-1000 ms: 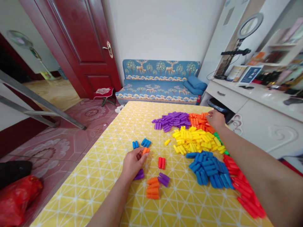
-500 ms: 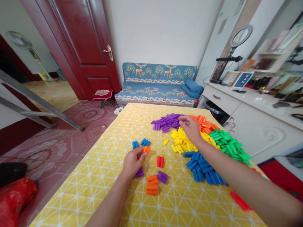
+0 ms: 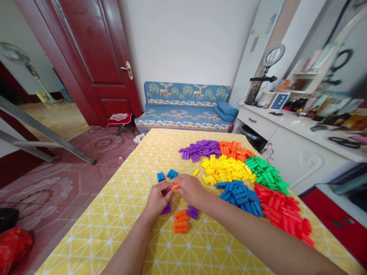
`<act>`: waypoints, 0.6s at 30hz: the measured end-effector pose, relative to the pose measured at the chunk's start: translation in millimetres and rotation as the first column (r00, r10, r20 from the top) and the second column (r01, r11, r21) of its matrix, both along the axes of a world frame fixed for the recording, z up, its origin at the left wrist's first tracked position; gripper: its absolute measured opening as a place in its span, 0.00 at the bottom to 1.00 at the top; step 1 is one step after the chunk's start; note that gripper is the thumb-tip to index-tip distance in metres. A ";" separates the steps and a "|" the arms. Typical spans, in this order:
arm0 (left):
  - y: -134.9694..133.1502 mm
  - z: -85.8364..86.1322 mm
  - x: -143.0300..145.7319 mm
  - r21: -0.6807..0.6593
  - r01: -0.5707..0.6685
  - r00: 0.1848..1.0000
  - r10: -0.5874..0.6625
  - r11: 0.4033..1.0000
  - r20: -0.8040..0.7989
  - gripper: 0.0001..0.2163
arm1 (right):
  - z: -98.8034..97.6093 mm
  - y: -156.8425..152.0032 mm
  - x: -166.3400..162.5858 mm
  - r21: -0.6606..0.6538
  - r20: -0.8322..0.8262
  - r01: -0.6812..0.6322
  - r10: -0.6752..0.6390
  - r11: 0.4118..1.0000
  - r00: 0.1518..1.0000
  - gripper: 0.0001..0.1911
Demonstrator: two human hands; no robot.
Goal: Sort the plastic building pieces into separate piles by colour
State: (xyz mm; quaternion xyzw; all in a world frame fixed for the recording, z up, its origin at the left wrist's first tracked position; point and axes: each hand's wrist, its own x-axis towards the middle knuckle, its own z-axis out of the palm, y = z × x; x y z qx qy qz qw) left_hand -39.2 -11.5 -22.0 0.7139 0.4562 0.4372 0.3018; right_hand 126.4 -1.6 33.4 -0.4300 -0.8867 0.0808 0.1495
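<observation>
My left hand (image 3: 157, 198) and my right hand (image 3: 191, 188) meet over the yellow tablecloth (image 3: 120, 214), fingers pinched together on a small orange plastic piece (image 3: 175, 186) held between them. Just below lie a stack of orange pieces (image 3: 180, 222), purple pieces (image 3: 192, 211) and another purple piece (image 3: 166, 209) half under my left hand. Blue pairs (image 3: 166, 175) lie just beyond my hands. To the right spread sorted piles: purple (image 3: 200, 148), orange (image 3: 236, 149), yellow (image 3: 225, 170), green (image 3: 266, 172), blue (image 3: 240, 194) and red (image 3: 283, 212).
A blue patterned sofa (image 3: 183, 103) stands behind the table beside a dark red door (image 3: 94, 57). A white cabinet (image 3: 298, 141) with a ring light (image 3: 272, 56) and clutter runs along the right. A metal ladder (image 3: 43, 137) slants at left; a red bag (image 3: 14, 244) lies on the floor.
My right hand came back from the far orange and purple piles to meet my left hand, and both now pinch the orange piece. The view shifted slightly right.
</observation>
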 end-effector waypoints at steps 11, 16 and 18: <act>3.1 -10.1 -1.2 -0.090 -0.002 1.000 0.002 0.996 0.008 0.10 | 14.1 27.9 64.9 0.117 -0.074 0.130 -0.122 0.985 0.990 0.11; 6.1 -13.2 -0.6 -0.096 -0.023 1.000 0.022 0.995 -0.005 0.10 | 26.6 100.2 164.7 0.185 -0.321 0.533 -0.462 0.825 0.827 0.07; 6.3 -11.2 0.0 -0.095 -0.033 0.999 0.032 0.995 -0.010 0.10 | 27.0 121.3 204.4 0.152 -0.350 0.710 -0.635 0.687 0.689 0.09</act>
